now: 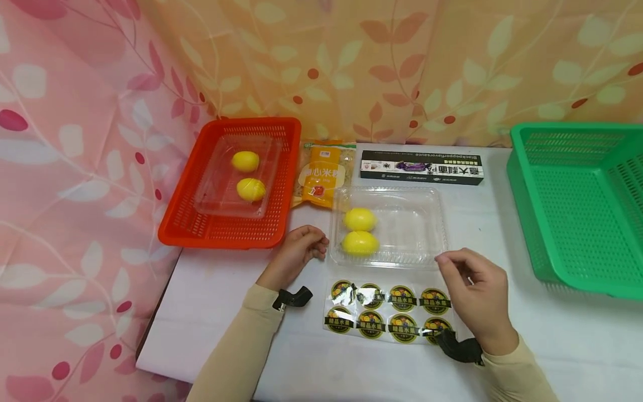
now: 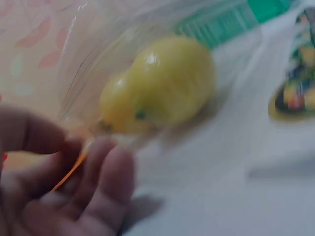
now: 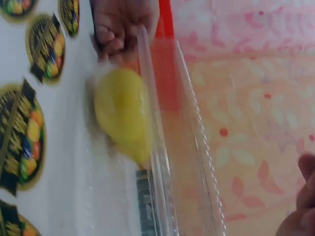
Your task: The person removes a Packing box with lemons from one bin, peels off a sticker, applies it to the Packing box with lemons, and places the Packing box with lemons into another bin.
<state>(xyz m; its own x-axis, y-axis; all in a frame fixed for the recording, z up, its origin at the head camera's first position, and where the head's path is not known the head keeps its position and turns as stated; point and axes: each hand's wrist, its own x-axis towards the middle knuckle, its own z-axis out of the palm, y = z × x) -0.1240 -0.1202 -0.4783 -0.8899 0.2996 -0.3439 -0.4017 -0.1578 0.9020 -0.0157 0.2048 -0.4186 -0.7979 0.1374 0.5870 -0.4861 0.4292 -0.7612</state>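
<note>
Since two oval yellow lemons (image 1: pixel 360 243) are laid together at left inside the clear rectangular plastic container (image 1: pixel 409 229) at frame centre, room seems saved at right. Beside its left wall, the left hand (image 1: pixel 301 245) is loosely bent, nothing visibly gripped; whether the lower right corner is pinched by the right hand (image 1: pixel 477 290), perhaps for steadying, cannot be told.

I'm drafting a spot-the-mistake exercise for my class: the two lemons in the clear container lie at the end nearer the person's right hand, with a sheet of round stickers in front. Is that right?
Not quite: the two lemons in the clear container lie at the end nearer the left hand. The head view shows it.
</note>
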